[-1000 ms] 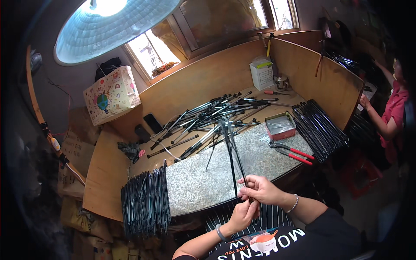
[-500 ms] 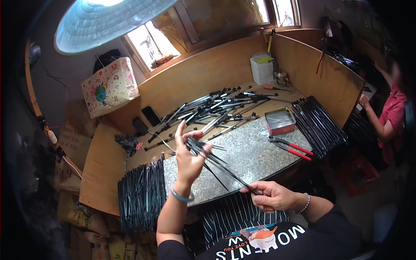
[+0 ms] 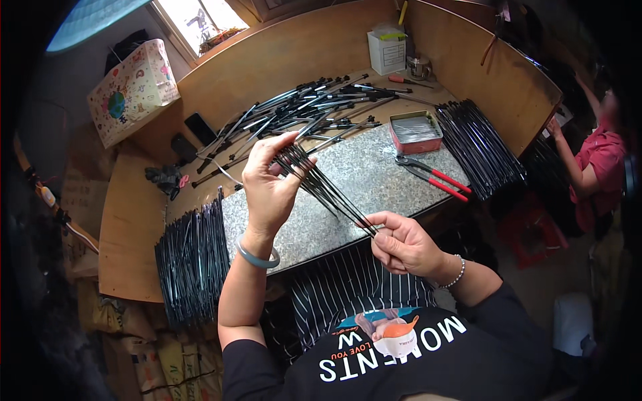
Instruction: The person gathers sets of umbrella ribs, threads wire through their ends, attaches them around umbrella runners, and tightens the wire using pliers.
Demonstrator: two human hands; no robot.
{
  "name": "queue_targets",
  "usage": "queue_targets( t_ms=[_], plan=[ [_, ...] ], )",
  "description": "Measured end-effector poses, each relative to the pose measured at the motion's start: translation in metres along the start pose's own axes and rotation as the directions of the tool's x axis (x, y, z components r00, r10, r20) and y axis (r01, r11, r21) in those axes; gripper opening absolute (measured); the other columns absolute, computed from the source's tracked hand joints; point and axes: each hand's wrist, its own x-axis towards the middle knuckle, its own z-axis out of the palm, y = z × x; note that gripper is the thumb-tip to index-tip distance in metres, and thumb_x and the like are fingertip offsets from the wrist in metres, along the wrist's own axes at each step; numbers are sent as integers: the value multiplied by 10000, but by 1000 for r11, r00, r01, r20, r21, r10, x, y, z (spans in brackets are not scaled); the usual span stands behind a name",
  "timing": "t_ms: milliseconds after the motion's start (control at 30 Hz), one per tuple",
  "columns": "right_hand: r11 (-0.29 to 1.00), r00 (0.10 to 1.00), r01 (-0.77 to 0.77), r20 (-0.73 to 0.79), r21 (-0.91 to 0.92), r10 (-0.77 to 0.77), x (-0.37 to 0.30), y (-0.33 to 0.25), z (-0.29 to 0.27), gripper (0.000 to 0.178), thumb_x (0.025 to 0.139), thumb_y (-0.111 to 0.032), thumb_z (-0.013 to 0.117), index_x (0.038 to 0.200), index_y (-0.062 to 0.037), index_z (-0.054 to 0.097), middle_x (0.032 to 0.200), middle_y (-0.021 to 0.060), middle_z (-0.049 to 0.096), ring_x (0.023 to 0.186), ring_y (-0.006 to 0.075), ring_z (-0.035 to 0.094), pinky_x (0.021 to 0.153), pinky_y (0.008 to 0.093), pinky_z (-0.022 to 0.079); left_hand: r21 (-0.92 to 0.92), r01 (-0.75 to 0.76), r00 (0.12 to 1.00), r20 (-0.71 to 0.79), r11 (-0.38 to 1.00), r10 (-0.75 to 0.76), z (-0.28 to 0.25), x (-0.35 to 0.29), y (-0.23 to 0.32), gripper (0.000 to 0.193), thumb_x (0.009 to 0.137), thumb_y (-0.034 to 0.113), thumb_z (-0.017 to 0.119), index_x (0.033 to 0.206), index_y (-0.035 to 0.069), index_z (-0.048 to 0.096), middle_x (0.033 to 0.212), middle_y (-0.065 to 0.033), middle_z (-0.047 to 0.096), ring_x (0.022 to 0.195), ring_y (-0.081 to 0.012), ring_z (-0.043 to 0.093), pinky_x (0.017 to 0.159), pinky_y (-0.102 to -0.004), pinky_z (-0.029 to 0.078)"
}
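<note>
A small bundle of thin black rods (image 3: 332,194) slants between my two hands, above the speckled grey work slab (image 3: 364,157). My left hand (image 3: 269,184) is raised, its fingers and thumb curled round the upper end. Lower down and to the right, my right hand (image 3: 409,246) pinches the other end between thumb and fingers. The rods fan out slightly toward my left hand and draw together at the right.
A heap of metal-and-black rods (image 3: 301,110) lies behind the slab. Stacks of black rods stand left (image 3: 194,264) and right (image 3: 480,150). Red-handled pliers (image 3: 438,179) lie beside a red tin (image 3: 416,139). Wooden panels (image 3: 481,67) enclose the bench; a co-worker in pink (image 3: 595,164) is beyond.
My right hand has moved up the picture, and my left hand has closed further round the rods. The rods now lie more evenly together. The whole view has shifted.
</note>
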Motion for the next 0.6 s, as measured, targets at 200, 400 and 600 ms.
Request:
queue_targets(
  t_ms=[200, 400, 600],
  plan=[
    [1000, 1000, 1, 16, -13, -1, 3, -1, 5, 313, 971, -158, 390, 1252, -19, 391, 635, 20, 507, 418, 19, 377, 363, 148, 316, -85, 71, 995, -71, 994, -77, 6, -5, 12, 417, 712, -42, 716, 1080, -4, 522, 921, -51, 589, 849, -110, 586, 779, -230, 491],
    [994, 1000, 18, 16, -106, -17, 16, -2, 0, 321, 979, -185, 359, 1238, 1, 391, 701, 96, 581, 419, 65, 468, 358, 171, 377, -147, 10, 995, -100, 989, -25, 6, -8, 1, 407, 719, -48, 708, 1079, -8, 523, 940, -59, 592, 867, -115, 590, 787, -238, 497],
    [986, 887, 162, -442, 32, -132, 30, -4, -7, 315, 982, -211, 339, 1193, 12, 409, 769, 158, 624, 512, 160, 604, 432, 217, 491, -163, -45, 986, -168, 986, 17, 0, -8, -2, 385, 729, -51, 699, 1070, -8, 525, 955, -67, 596, 895, -128, 596, 807, -251, 500]
  ],
)
